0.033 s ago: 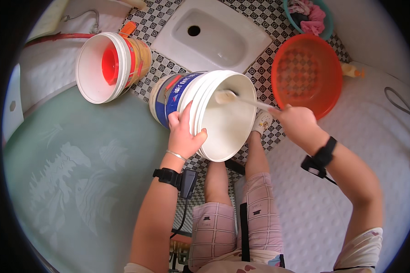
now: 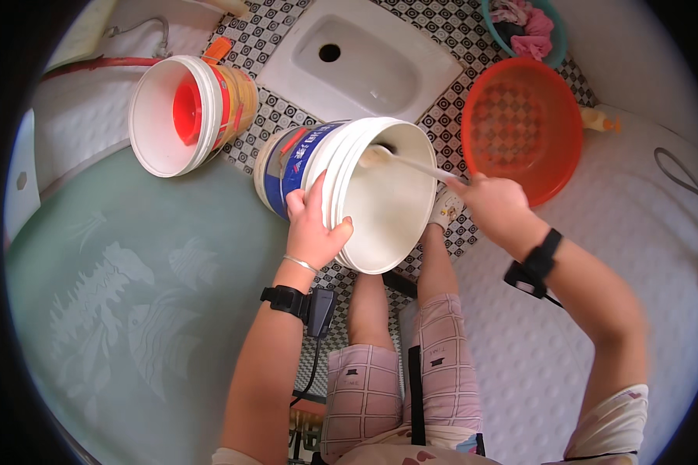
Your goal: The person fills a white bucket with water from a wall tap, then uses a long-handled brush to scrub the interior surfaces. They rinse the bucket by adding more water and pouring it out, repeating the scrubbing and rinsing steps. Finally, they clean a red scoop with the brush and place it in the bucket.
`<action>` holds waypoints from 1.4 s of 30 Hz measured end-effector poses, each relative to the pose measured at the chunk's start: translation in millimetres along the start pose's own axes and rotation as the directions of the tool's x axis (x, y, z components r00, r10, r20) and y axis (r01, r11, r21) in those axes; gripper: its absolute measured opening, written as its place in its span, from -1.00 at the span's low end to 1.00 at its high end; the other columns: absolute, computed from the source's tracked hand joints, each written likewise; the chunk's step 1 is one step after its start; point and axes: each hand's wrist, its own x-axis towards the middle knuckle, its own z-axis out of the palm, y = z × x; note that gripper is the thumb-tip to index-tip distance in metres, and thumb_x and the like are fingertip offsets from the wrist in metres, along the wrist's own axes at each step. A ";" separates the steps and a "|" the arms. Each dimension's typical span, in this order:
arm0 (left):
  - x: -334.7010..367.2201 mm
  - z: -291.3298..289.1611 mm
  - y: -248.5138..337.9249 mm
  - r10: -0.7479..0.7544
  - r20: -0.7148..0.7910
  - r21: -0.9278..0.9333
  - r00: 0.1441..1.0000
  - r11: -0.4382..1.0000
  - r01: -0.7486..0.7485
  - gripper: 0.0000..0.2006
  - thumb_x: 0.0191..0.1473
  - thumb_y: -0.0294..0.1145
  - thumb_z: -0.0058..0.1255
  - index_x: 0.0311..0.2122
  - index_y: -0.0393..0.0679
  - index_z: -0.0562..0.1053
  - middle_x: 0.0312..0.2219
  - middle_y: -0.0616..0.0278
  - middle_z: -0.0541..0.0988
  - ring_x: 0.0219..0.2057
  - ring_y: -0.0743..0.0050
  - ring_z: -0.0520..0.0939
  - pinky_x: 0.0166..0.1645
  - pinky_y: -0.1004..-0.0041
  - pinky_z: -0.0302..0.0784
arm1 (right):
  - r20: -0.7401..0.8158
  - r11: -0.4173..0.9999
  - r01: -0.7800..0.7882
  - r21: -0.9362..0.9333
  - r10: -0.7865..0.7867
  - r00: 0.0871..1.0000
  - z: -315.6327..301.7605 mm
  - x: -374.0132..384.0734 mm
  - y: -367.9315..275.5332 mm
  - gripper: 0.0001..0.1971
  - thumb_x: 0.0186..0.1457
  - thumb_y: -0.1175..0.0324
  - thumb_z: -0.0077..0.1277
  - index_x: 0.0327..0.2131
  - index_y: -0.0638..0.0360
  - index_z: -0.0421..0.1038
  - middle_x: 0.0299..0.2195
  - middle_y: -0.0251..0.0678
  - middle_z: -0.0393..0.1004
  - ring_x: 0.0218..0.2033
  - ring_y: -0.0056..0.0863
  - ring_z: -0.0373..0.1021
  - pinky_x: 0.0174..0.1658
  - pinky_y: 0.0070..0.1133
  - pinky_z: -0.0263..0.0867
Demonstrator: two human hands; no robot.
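A white bucket (image 2: 392, 225) with a blue label band lies tipped in front of me, its open mouth facing right and toward me. My left hand (image 2: 315, 231) is clasped on its ridged outer side near the rim, thumb toward the mouth. Closed around the pale handle of a long-handled brush (image 2: 423, 166) is my right hand (image 2: 499, 208), just right of the rim. The brush's whitish head is inside the bucket against the upper inner wall, blurred and partly shaded, so its bristles are hard to make out.
A squat toilet (image 2: 364, 58) is set in the patterned tile floor beyond the bucket. To the left, another tipped bucket (image 2: 159, 139) has a red vessel in it. An orange basin (image 2: 551, 151) and a teal basin (image 2: 562, 46) with clothes stand right. A frosted glass panel (image 2: 155, 271) fills the left.
My right hand has shifted slightly left, pushing the brush head a little farther into the bucket. The left hand and the bucket have hardly moved.
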 end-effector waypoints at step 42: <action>47.3 -23.4 3.4 -0.034 -0.017 -0.026 0.999 0.999 0.033 -0.23 -0.09 -0.26 0.19 0.29 -0.06 0.23 -0.11 -0.11 0.30 -0.03 -0.08 0.38 0.21 0.26 0.31 | -0.174 0.980 0.197 0.027 -0.190 0.966 43.7 147.5 -55.4 -0.57 0.17 0.46 -0.15 0.13 0.00 0.37 -0.35 -0.17 0.55 -0.32 -0.20 0.55 -0.34 -0.36 0.49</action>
